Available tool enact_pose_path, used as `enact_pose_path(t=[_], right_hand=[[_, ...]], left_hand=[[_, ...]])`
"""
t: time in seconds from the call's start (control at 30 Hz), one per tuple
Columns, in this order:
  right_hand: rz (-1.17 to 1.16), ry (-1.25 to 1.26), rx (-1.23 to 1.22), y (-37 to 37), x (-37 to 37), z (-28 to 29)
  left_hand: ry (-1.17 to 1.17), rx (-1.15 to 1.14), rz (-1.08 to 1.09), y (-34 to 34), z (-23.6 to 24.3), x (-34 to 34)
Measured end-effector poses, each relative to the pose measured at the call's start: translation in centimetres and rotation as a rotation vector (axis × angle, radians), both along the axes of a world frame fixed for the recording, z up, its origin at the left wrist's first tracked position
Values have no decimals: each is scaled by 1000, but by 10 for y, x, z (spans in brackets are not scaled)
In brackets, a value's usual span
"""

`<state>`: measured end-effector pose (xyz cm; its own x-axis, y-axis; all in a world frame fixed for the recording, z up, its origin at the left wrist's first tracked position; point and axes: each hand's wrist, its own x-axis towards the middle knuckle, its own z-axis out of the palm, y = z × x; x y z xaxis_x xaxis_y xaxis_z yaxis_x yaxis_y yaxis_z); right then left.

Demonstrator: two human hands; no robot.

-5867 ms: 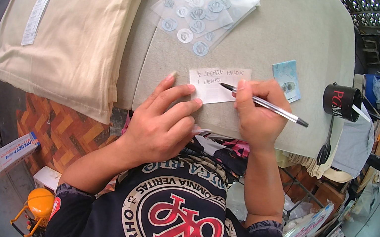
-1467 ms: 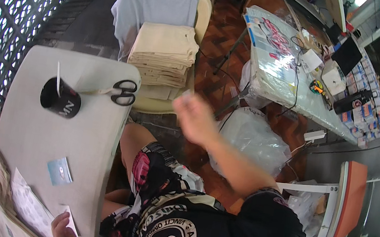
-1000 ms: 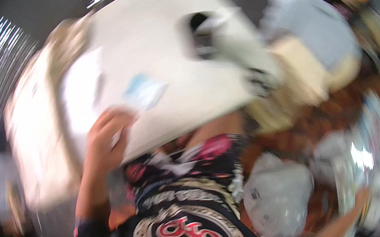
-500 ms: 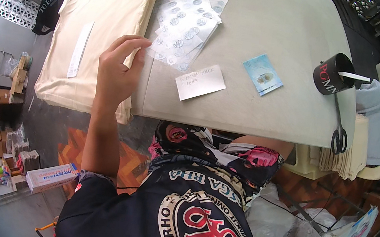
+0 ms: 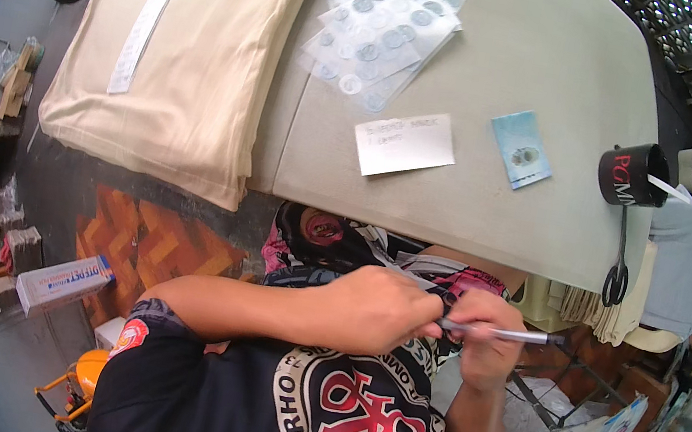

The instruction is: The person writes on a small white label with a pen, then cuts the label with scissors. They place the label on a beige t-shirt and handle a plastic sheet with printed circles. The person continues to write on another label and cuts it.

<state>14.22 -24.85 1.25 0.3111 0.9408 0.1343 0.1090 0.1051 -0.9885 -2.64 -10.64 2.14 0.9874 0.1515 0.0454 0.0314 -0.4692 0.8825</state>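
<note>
Slim, silvery cylindrical pen [image 5: 514,335] above lap, right hand [image 5: 485,326] curled tight round it. Left hand [image 5: 392,313] bunched at its left end, tip hidden; cannot tell its pinch. Translucent, disc-printed sheets [image 5: 382,25], overlapping, cut off at top; smooth white paper card [image 5: 404,145], writing faint.

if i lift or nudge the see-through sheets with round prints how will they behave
The translucent sheets look thin, so they would probably be light and flex if lifted by one corner. They overlap in a loose fan, so a push might slide them apart. Lying flat, they seem unlikely to roll or tip.
</note>
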Motion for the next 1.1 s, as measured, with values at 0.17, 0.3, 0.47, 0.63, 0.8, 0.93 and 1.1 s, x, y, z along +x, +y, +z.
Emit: enact_pose_path(t=[0.17, 0.3, 0.47, 0.63, 0.8, 0.93, 1.1], right_hand=[[161, 443, 131, 73, -14, 43], [-134, 344, 170, 111, 25, 56], [-69, -225, -96, 145, -10, 13], [-40, -318, 31, 171, -24, 0], [-49, -317, 43, 179, -23, -4], [-38, -388, 137, 179, -24, -6], [-48, -434, 112, 175, -30, -3]], left_hand=[[67, -464, -42, 38, 13, -53], [-239, -46, 392, 54, 20, -82], [-175, 560, 460, 82, -5, -71], [-130, 586, 454, 90, -18, -65], [-107, 591, 466, 89, -19, -63], [-104, 606, 471, 90, -18, -60], [-97, 593, 488, 89, -19, -59]])
